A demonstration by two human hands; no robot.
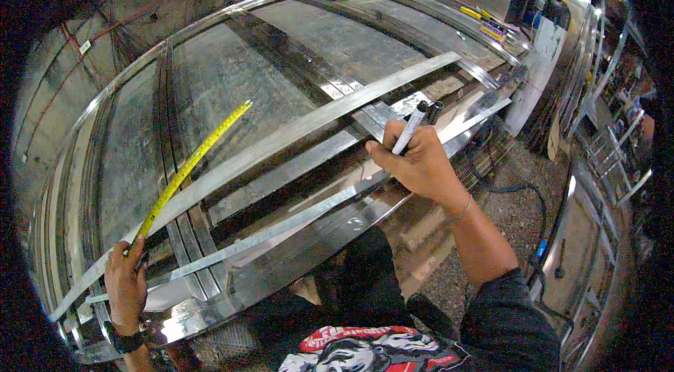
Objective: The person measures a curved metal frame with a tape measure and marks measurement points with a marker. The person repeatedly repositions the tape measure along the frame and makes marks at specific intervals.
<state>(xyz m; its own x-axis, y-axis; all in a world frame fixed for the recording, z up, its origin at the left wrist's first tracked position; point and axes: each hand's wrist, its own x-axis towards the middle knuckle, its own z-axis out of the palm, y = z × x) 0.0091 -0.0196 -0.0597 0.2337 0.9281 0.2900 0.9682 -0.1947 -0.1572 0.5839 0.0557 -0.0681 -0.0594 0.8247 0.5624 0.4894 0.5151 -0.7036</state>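
My left hand [126, 286] is at the left end of the work, closed round a tape measure [188, 167]. Its yellow blade sticks out free, slanting up and away to the right, while the case is mostly hidden by my fingers. A long flat grey metal bar [302, 123] runs under the blade and across the frame. In my right hand [421, 168], closed over the near side of the bar, is a white marker [410, 130] with a black upper end. A short black cylinder [435, 108] stands beside it; I cannot tell whether it is a cap. The marker's lower end is hidden.
A large metal frame with dark panels [217, 56] fills the view. A thinner metal strip [281, 221] lies along its near side. Pens and a small yellow-and-purple pack [493, 32] lie at the far right. Gravel [509, 214] and a dark cable [537, 196] are below right.
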